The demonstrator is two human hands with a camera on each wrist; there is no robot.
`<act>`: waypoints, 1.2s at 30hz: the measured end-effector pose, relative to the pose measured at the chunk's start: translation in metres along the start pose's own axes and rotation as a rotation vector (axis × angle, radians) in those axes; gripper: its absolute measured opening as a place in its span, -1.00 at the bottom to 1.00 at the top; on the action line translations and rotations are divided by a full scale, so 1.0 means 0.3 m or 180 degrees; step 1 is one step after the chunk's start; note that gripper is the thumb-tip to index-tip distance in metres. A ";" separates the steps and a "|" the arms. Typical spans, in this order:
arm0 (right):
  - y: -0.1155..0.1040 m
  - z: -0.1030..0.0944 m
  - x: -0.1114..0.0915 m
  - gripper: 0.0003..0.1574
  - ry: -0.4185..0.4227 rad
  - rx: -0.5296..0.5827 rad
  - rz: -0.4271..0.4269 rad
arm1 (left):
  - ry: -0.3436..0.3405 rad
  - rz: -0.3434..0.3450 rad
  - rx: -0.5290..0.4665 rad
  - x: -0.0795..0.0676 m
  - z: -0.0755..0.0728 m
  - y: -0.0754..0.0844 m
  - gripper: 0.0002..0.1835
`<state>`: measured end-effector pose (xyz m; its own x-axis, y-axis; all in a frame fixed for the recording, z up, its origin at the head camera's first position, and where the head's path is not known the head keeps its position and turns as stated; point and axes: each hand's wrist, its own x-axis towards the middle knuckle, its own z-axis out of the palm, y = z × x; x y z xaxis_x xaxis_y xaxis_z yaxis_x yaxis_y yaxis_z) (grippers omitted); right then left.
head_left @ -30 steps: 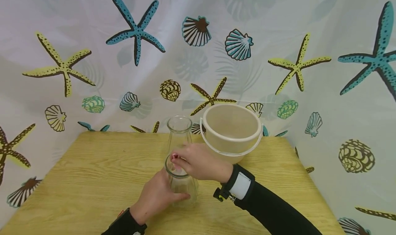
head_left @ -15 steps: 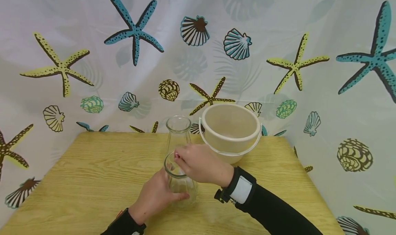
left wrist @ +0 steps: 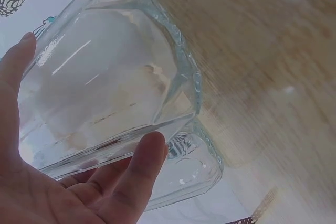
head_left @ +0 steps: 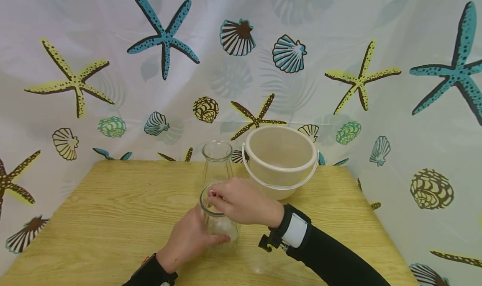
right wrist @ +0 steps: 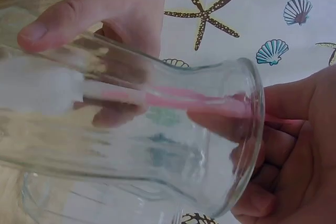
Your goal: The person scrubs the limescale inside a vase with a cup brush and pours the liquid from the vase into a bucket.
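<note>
In the head view, my left hand [head_left: 188, 238] grips a clear glass vase [head_left: 225, 229] around its lower body, thumb across the near side. My right hand [head_left: 241, 201] is at the vase's rim. Its fingers pinch the pink handle of a bottle brush [right wrist: 184, 102], which runs down through the mouth. The right wrist view shows the brush's white head [right wrist: 42, 86] inside the vase. From the left wrist, the faceted glass base [left wrist: 105, 72] appears close up, fingers wrapped beneath it. Part of the handle is hidden in my right fingers.
A second clear glass vase [head_left: 217, 166] stands upright just behind the first. To its right is a cream bucket [head_left: 280, 183] with a white handle hanging at its front. The wooden table [head_left: 124, 206] meets a seashell-patterned curtain [head_left: 241, 81] at the back and sides.
My right hand has shifted slightly up and right, then back down and left at the rim. The white brush head shows lower in the vase. My left hand keeps its grip.
</note>
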<state>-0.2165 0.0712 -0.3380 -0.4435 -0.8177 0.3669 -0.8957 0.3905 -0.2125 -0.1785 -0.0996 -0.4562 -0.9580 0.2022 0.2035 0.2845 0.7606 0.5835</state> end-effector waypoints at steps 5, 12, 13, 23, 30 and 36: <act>0.002 0.023 0.011 -0.71 0.0050 0.0164 -0.0027 | 0.0007 0.0056 -0.0011 0.001 -0.001 0.001 0.16; 0.019 0.045 0.014 -0.83 0.0190 0.0128 0.0022 | 0.0028 0.0068 0.0068 0.000 0.004 0.001 0.24; 0.019 0.046 0.014 -0.84 0.0210 0.0089 0.0028 | 0.0020 0.0069 0.0077 0.000 0.004 0.000 0.25; 0.022 0.050 0.011 -0.76 0.0449 -0.0564 0.0144 | -0.0037 -0.0064 0.0019 -0.002 -0.001 0.002 0.26; 0.018 0.026 0.001 -0.65 0.0436 -0.0644 0.0186 | -0.0014 -0.0096 0.0007 -0.003 -0.002 0.003 0.25; 0.012 0.001 -0.006 -0.63 0.0270 -0.0289 0.0135 | -0.0026 -0.0076 -0.0010 -0.001 -0.001 0.004 0.19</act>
<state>-0.2188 0.0738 -0.3397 -0.4787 -0.7624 0.4355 -0.8734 0.4639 -0.1480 -0.1779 -0.0990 -0.4554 -0.9648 0.1889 0.1832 0.2616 0.7634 0.5906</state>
